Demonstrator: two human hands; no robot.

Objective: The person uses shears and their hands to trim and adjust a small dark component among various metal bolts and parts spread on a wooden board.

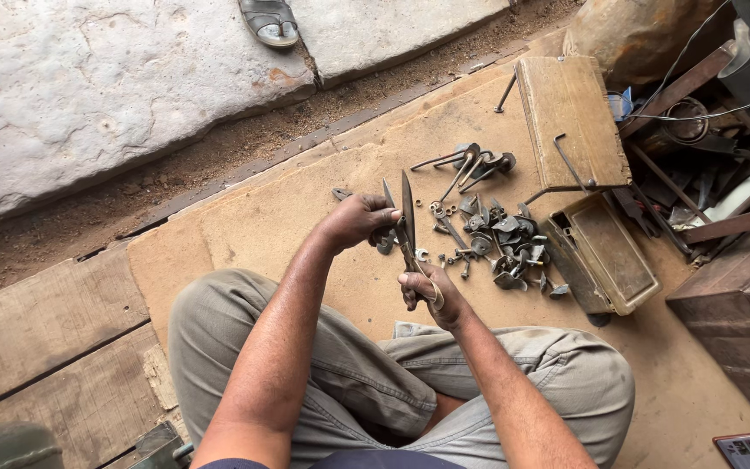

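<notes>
metal tin [627, 269], open, nothing visible inside

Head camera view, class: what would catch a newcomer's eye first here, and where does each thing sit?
At the centre, the left hand and right hand hold a pair of large scissors, blades pointing up and away from the person. Just right of them a heap of dark metal scissor parts lies on the brown mat. Further right an open wooden box sits, and a sandal lies at the top edge.

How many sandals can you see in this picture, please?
1: a grey sandal lies on the stone slab at the top edge. Its pair may be out of frame.
</notes>
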